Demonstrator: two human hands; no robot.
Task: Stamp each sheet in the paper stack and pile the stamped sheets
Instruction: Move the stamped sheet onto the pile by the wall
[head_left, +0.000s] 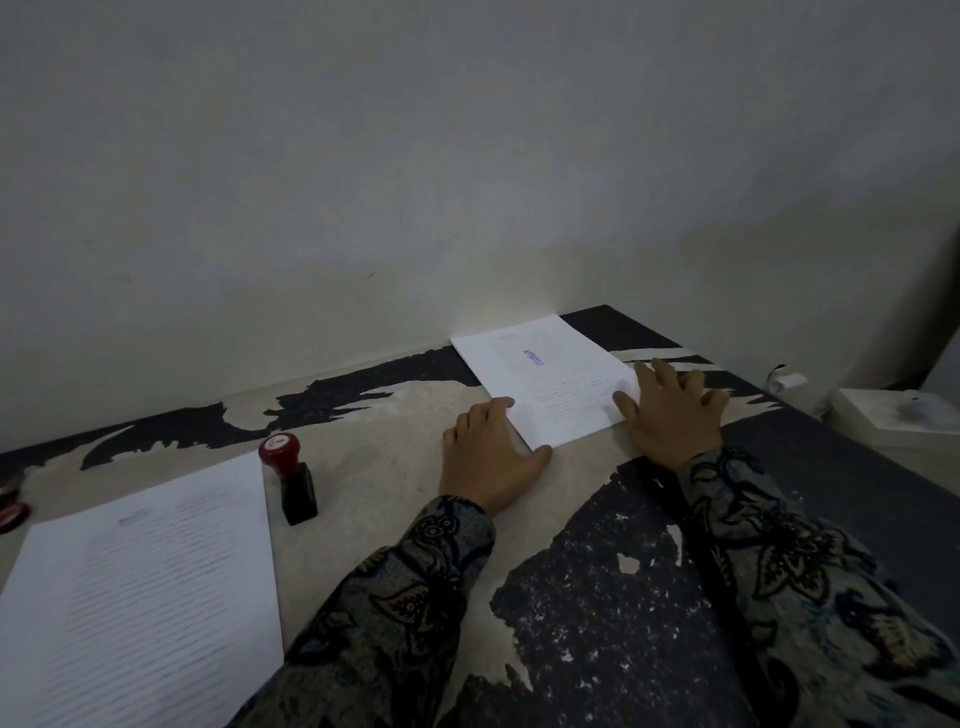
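Observation:
A pile of stamped sheets (550, 379) lies at the far right of the table, its top sheet bearing a blue stamp mark. My left hand (491, 460) rests flat against the pile's near-left edge and corner. My right hand (670, 410) lies flat on the pile's right edge, fingers spread. A stack of printed sheets (140, 597) with no stamp mark showing lies at the near left. A stamp (291, 480) with a red knob and black body stands upright between the two piles, untouched.
The table top (597, 597) is worn, black with pale peeled patches, and butts against a white wall. A red object (10, 512) sits at the far left edge. A white box (893, 410) and a small white item (784, 382) lie off the table's right side.

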